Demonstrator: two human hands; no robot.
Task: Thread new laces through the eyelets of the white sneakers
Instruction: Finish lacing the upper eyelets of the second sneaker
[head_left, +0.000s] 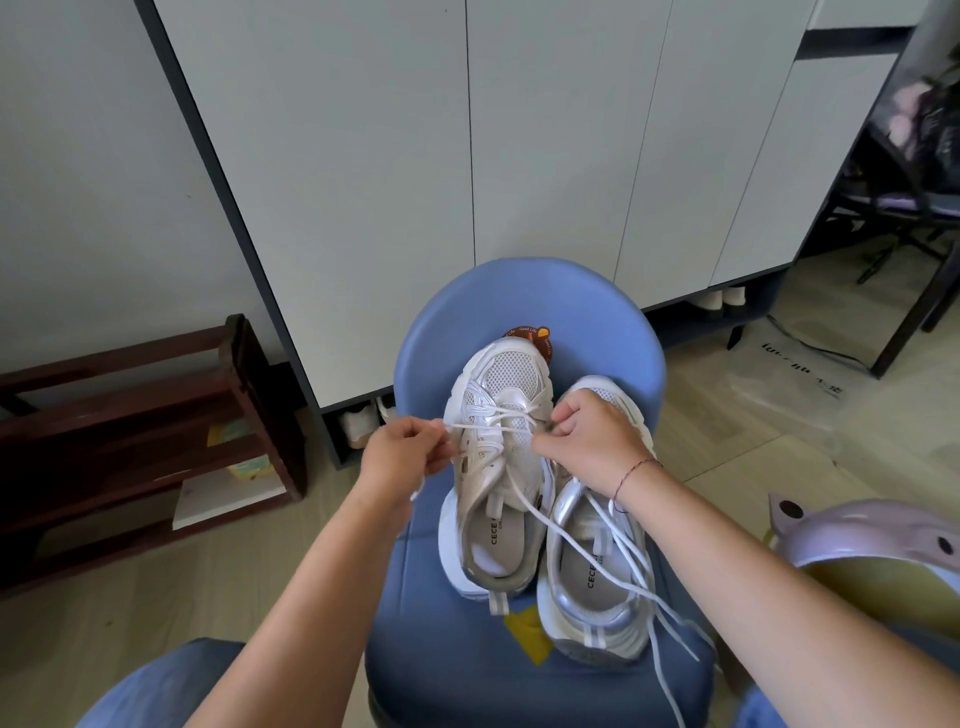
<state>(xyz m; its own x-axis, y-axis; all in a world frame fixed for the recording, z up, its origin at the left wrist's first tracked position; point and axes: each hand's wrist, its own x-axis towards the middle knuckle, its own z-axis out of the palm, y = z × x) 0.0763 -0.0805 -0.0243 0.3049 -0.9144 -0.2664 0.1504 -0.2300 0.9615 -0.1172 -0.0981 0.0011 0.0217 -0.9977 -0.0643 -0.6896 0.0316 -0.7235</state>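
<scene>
Two white sneakers stand side by side on a blue chair seat (447, 670), toes pointing away from me. The left sneaker (493, 467) has a white lace (488, 425) crossing its lower eyelets. My left hand (402, 452) pinches one end of that lace at the shoe's left side and holds it taut. My right hand (589, 441) is curled at the shoe's right side, fingers at the eyelets, and lies over the front of the right sneaker (592, 582). Loose white lace ends (639, 577) trail across the right sneaker and off the chair's front.
A tall white cabinet (467, 182) stands right behind the chair. A dark wooden shoe rack (145, 431) sits on the floor at the left. A lilac stool (872, 535) is at the right edge. My denim-clad knees flank the chair's front.
</scene>
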